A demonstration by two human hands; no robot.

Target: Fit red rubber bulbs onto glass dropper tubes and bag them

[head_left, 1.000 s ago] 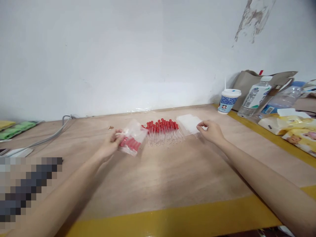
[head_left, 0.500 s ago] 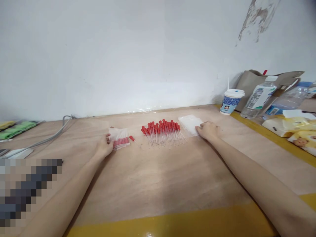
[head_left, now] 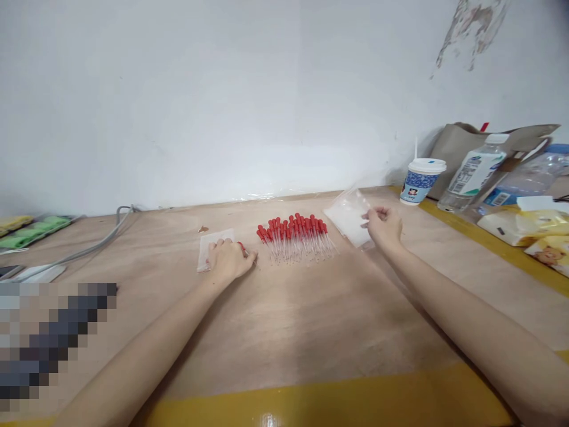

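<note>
My left hand [head_left: 229, 260] lies over a small clear plastic bag [head_left: 204, 246], whose contents it mostly covers. Its thumb and fingers are apart. Beside the thumb, a single glass dropper [head_left: 241, 246] with a red rubber bulb is partly hidden. Right of that hand, a pile of many such droppers [head_left: 296, 237] lies in a row, red bulbs towards the wall and glass tips towards me. My right hand [head_left: 384, 228] pinches the right edge of a flat, whitish plastic bag [head_left: 349, 216]; a stack of bags may lie beneath, but I cannot tell.
A lidded paper cup [head_left: 418, 184] with a straw, a water bottle [head_left: 475, 172] and a grey-brown bag [head_left: 444, 151] stand at the right. Yellow tissue packs [head_left: 520, 225] lie nearer. On the left are a grey cable [head_left: 95, 246] and green packets [head_left: 38, 231].
My left hand has moved right, from the small bag's left edge to over the bag and beside the single dropper. My right hand has lifted and turned the whitish plastic bag slightly.
</note>
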